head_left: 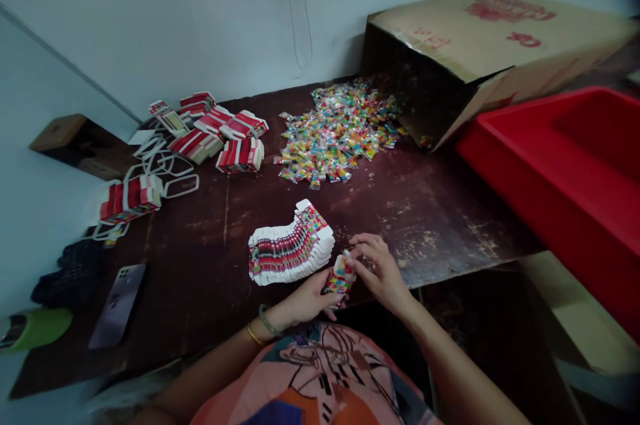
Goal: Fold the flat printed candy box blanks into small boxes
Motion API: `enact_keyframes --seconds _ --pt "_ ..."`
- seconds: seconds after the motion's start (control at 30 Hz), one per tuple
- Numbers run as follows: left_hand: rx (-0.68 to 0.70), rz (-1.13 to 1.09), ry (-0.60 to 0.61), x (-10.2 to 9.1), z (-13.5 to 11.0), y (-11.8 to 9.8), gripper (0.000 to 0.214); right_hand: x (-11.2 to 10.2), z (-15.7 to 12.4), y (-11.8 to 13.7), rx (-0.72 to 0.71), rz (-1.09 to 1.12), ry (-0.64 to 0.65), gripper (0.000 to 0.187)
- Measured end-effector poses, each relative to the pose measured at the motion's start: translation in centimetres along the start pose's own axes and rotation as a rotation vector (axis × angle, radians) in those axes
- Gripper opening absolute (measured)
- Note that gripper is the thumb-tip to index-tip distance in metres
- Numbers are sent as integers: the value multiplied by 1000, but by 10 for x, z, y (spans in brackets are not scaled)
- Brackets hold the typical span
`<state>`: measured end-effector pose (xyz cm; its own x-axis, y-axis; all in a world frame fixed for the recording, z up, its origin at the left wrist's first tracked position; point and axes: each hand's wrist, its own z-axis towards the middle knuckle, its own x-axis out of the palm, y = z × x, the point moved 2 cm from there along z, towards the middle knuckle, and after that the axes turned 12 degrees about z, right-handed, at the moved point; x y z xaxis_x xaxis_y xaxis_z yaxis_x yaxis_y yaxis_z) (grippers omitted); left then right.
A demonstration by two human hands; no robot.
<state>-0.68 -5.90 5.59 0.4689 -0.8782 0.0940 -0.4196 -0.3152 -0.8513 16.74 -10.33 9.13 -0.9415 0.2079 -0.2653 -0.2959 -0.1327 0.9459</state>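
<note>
My left hand (320, 295) is closed around a small printed carton (338, 285), held upright just off the table's front edge. At the carton's open top shows a small clear packet of colourful candy (346, 266), partly inside. My right hand (377, 268) has its thumb and fingertips closed on that packet. Just beyond my left hand lies a fanned row of flat red and white cartons (290, 245), overlapping one another. Farther back spreads a large heap of similar candy packets (340, 128).
A big cardboard box (500, 32) lies open toward the heap. At the right stands a red plastic bin (555, 165). Bundled flat cartons (240, 155) and white straps (155, 155) are at the back left. A phone (117, 305) and a green object (47, 328) lie nearer.
</note>
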Motion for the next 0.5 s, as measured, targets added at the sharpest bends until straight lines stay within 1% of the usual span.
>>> enact_keyframes --seconds 0.07,0.1,0.13,0.17,0.2,0.27,0.3,0.33,0.37,0.4,0.43,0.47,0.5 --pt "29 15 -42 -4 -4 -3 58 3 2 -2 -23 -37 142 13" --pt "40 15 -64 -6 -6 -4 58 6 1 -3 -22 -11 180 14" --pt "44 4 -85 -9 -9 -6 56 9 -1 -4 -3 49 167 16" --pt "36 -20 -100 -11 -11 -7 54 12 -4 -6 44 143 112 18" --pt "19 -53 -113 -13 -12 -7 53 15 -7 -9 125 270 48 19" --pt "-7 -112 -132 -14 -15 -9 60 23 -12 -15 360 581 -39 23" --pt "-11 -126 -134 -15 -16 -10 64 28 -14 -18 481 729 -39 26" --pt "-10 -126 -134 -15 -16 -11 64 33 -16 -20 582 846 -8 30" --pt "-8 -111 -132 -15 -16 -11 61 37 -17 -21 651 922 37 33" --pt "-5 -87 -127 -15 -16 -12 56 39 -17 -20 680 953 76 34" --pt "-1 -58 -122 -15 -15 -13 51 40 -16 -19 672 939 104 33" --pt "1 -29 -123 -15 -13 -13 46 39 -14 -17 630 882 127 29" --pt "1 -10 -132 -14 -11 -13 42 37 -12 -14 555 793 145 23"
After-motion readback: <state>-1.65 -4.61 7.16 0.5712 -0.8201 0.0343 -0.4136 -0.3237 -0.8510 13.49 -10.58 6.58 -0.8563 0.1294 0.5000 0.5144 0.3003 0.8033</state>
